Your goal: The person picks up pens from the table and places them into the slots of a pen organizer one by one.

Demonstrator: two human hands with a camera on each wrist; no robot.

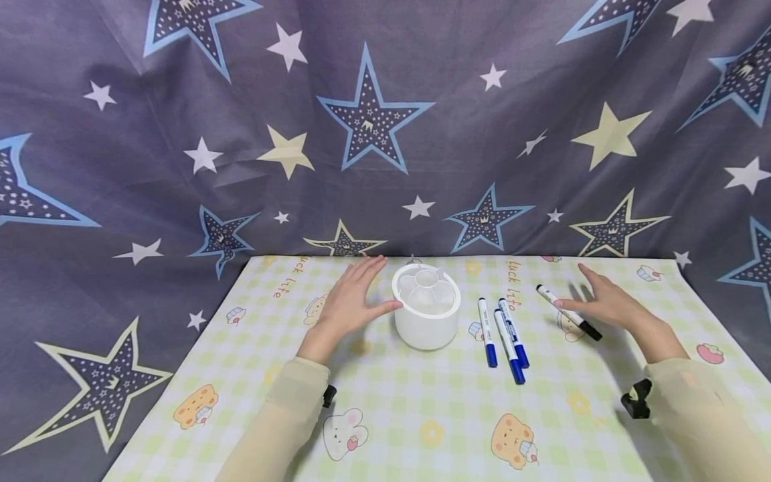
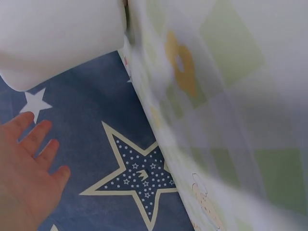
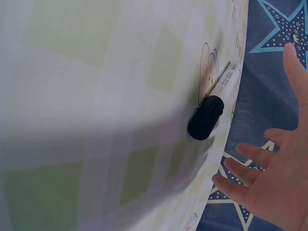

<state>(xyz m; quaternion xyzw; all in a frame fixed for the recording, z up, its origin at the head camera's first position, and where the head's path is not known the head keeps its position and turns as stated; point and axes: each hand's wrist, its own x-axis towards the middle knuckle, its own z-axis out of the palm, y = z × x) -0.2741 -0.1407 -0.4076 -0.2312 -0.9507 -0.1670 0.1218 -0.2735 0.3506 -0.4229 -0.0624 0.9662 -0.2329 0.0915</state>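
- the left hand (image 1: 352, 301) lies open over the mat (image 1: 421, 415), fingers straight and pointing to 1 o'clock, thumb tip just beside the white holder (image 1: 426, 314); whether the thumb touches its wall cannot be told.
- the holder stands upright near the mat's middle, at 3 o'clock from the left hand; its top shows petal-shaped compartments, their insides too pale to make out.
- in the left wrist view the left hand (image 2: 26, 168) is cut off at the lower left corner, four fingers spread and holding nothing; the holder (image 2: 57, 38) is a blurred white mass cut by the top edge.
- the right hand (image 1: 602, 301) is open too, fingers stretched toward 10 o'clock, just above the black marker (image 1: 569, 312); the marker's middle is hidden behind the fingers, so contact cannot be told.
- the black marker lies flat, cap end at 4 o'clock, white end at 10 o'clock.
- the right wrist view shows the black marker (image 3: 214, 103) clear of the spread right hand (image 3: 276, 183), whose palm is cut by the frame edge.
- three blue markers (image 1: 502, 333) lie side by side between holder and black marker, caps toward 6 o'clock.
- both sleeves (image 1: 271, 428) run off the bottom edge.
- a star cloth (image 1: 373, 120) hangs behind.
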